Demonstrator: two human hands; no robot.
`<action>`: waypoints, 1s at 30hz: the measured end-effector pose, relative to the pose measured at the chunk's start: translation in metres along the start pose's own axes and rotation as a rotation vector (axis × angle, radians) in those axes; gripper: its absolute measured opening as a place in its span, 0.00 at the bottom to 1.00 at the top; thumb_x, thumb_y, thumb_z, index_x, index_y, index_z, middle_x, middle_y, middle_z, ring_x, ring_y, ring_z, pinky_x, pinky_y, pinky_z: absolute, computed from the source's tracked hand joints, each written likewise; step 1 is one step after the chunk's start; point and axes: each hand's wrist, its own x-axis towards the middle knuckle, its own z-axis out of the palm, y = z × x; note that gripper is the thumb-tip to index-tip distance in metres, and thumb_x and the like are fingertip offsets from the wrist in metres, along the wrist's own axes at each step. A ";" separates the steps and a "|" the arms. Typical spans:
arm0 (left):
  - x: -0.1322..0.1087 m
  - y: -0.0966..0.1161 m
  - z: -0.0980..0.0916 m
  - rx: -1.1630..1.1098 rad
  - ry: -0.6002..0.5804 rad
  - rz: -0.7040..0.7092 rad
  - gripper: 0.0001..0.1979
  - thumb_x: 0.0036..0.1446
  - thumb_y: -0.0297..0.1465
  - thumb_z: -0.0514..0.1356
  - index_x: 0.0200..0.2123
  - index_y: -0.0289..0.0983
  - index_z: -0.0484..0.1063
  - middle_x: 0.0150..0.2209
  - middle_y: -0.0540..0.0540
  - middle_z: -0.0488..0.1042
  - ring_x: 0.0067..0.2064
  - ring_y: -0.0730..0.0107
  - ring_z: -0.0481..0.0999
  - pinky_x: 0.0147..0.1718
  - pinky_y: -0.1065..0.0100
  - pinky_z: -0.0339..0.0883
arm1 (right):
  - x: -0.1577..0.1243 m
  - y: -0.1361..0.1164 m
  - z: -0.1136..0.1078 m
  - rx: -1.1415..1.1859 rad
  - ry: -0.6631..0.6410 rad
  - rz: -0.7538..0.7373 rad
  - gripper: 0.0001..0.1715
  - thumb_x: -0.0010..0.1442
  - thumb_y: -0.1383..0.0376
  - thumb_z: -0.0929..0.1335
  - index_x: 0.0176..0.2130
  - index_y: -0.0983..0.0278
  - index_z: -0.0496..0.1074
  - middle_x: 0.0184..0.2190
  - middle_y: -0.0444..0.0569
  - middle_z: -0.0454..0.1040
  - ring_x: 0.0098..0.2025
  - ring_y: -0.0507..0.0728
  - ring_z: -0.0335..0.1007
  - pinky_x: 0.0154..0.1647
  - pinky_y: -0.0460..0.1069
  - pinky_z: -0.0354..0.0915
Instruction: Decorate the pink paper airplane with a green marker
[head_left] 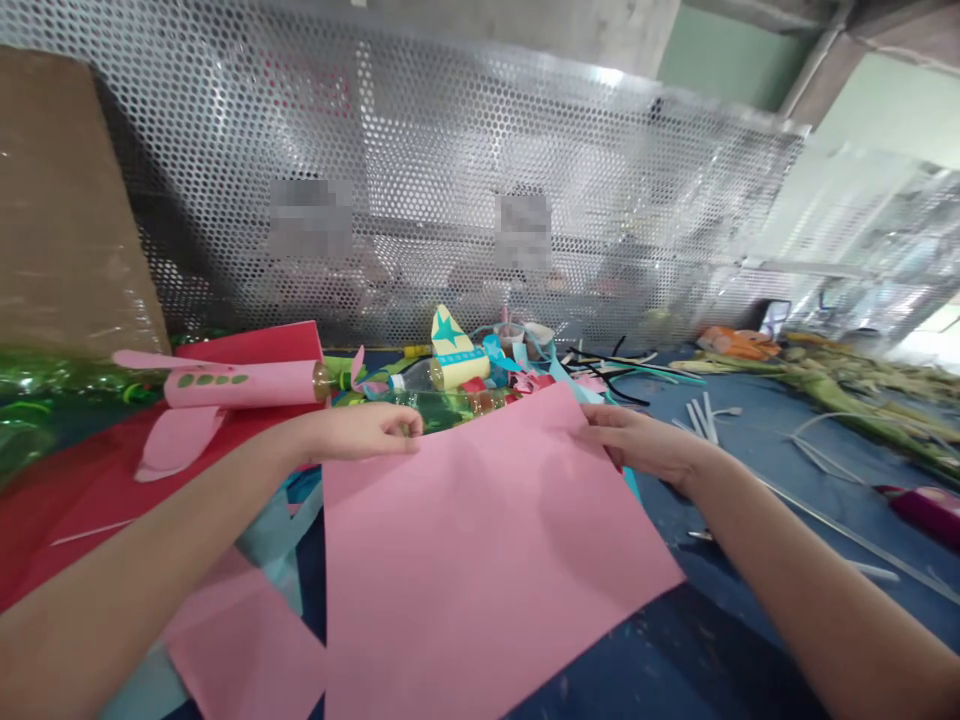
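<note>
A large pink paper sheet [480, 560] is held by its far edge, spread above the blue table. My left hand [371, 430] pinches the edge near its left part, with thumb and fingers closed on it. Near the far right corner, my right hand [649, 440] grips the same sheet. Beyond my left forearm lies a pink paper-wrapped bottle airplane [247, 384] with green oval windows. A second bottle plane wrapped in yellow paper [461, 368] sits behind the sheet, with a blue star on its fin.
Red paper [97, 500] and a smaller pink sheet [259, 640] lie at the left. A glue gun [919, 510], white sticks [703, 415] and a cable are at the right. Perforated metal panels [450, 180] stand behind, beside cardboard [67, 200].
</note>
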 end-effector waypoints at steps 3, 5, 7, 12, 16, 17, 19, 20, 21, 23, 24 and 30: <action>-0.001 -0.004 0.000 -0.083 -0.030 -0.015 0.15 0.53 0.43 0.57 0.38 0.40 0.70 0.32 0.50 0.71 0.35 0.64 0.71 0.30 0.71 0.60 | -0.003 -0.005 0.005 -0.016 -0.101 -0.003 0.28 0.50 0.49 0.76 0.45 0.62 0.74 0.25 0.41 0.75 0.22 0.50 0.67 0.19 0.43 0.58; -0.002 -0.001 0.003 -0.148 -0.078 -0.041 0.21 0.53 0.45 0.58 0.46 0.40 0.71 0.38 0.47 0.75 0.41 0.60 0.74 0.34 0.70 0.64 | -0.005 -0.009 0.011 -0.019 -0.140 -0.011 0.29 0.52 0.50 0.75 0.49 0.62 0.73 0.29 0.42 0.77 0.24 0.51 0.70 0.19 0.43 0.59; -0.003 0.005 0.006 -0.200 -0.147 -0.074 0.26 0.52 0.47 0.60 0.52 0.41 0.72 0.46 0.45 0.77 0.47 0.57 0.75 0.37 0.70 0.65 | -0.005 -0.012 0.019 -0.050 -0.132 -0.011 0.31 0.54 0.52 0.73 0.54 0.61 0.70 0.35 0.46 0.79 0.29 0.54 0.75 0.23 0.44 0.64; 0.000 0.014 0.013 -0.221 -0.168 -0.097 0.32 0.50 0.50 0.64 0.54 0.40 0.73 0.53 0.43 0.75 0.49 0.53 0.75 0.38 0.69 0.66 | -0.003 -0.013 0.030 -0.247 0.025 -0.051 0.32 0.55 0.58 0.72 0.57 0.58 0.68 0.38 0.49 0.81 0.35 0.61 0.79 0.33 0.51 0.71; 0.004 0.009 0.018 -0.307 -0.195 -0.129 0.33 0.48 0.50 0.65 0.54 0.39 0.72 0.44 0.43 0.77 0.42 0.56 0.76 0.31 0.69 0.63 | -0.001 -0.011 0.028 -0.288 0.051 -0.058 0.27 0.53 0.57 0.72 0.52 0.61 0.70 0.35 0.49 0.81 0.35 0.62 0.79 0.32 0.52 0.71; 0.004 0.007 0.019 -0.328 -0.219 -0.131 0.32 0.48 0.49 0.65 0.54 0.39 0.71 0.39 0.45 0.78 0.38 0.58 0.76 0.29 0.69 0.62 | -0.001 -0.011 0.027 -0.297 0.053 -0.057 0.26 0.53 0.57 0.72 0.50 0.61 0.70 0.34 0.48 0.81 0.34 0.61 0.78 0.31 0.51 0.70; 0.005 0.004 0.021 -0.378 -0.267 -0.119 0.30 0.47 0.46 0.66 0.52 0.39 0.71 0.31 0.49 0.76 0.32 0.63 0.74 0.26 0.70 0.59 | 0.001 -0.011 0.025 -0.295 0.067 -0.067 0.25 0.52 0.58 0.73 0.48 0.62 0.70 0.33 0.48 0.81 0.32 0.60 0.77 0.29 0.50 0.69; 0.005 0.003 0.022 -0.405 -0.288 -0.108 0.28 0.47 0.45 0.66 0.50 0.39 0.71 0.29 0.50 0.75 0.30 0.65 0.73 0.25 0.71 0.58 | 0.001 -0.011 0.024 -0.278 0.085 -0.081 0.24 0.52 0.58 0.73 0.47 0.62 0.70 0.32 0.47 0.81 0.32 0.60 0.77 0.29 0.49 0.68; 0.005 0.002 0.022 -0.430 -0.302 -0.093 0.27 0.47 0.45 0.67 0.48 0.38 0.72 0.28 0.51 0.74 0.28 0.67 0.72 0.25 0.71 0.58 | 0.002 -0.012 0.024 -0.251 0.108 -0.097 0.23 0.52 0.58 0.73 0.46 0.62 0.70 0.32 0.46 0.81 0.33 0.59 0.77 0.29 0.48 0.68; 0.006 0.001 0.022 -0.476 -0.306 -0.057 0.24 0.47 0.45 0.67 0.45 0.38 0.73 0.26 0.52 0.72 0.27 0.70 0.71 0.24 0.72 0.57 | 0.001 -0.014 0.021 -0.170 0.151 -0.100 0.22 0.52 0.56 0.73 0.44 0.62 0.69 0.32 0.46 0.81 0.33 0.58 0.78 0.29 0.47 0.68; 0.007 0.000 0.022 -0.496 -0.292 -0.037 0.24 0.47 0.46 0.67 0.44 0.39 0.73 0.26 0.52 0.72 0.27 0.70 0.71 0.25 0.72 0.57 | 0.000 -0.015 0.019 -0.134 0.169 -0.080 0.23 0.52 0.54 0.74 0.44 0.62 0.70 0.32 0.46 0.81 0.33 0.58 0.78 0.28 0.47 0.68; 0.013 -0.006 0.023 -0.573 -0.149 0.034 0.26 0.50 0.51 0.65 0.45 0.40 0.69 0.32 0.52 0.75 0.31 0.70 0.74 0.27 0.72 0.61 | -0.008 -0.017 -0.005 -0.338 0.130 0.052 0.24 0.47 0.53 0.77 0.42 0.62 0.77 0.39 0.51 0.83 0.40 0.64 0.80 0.33 0.50 0.73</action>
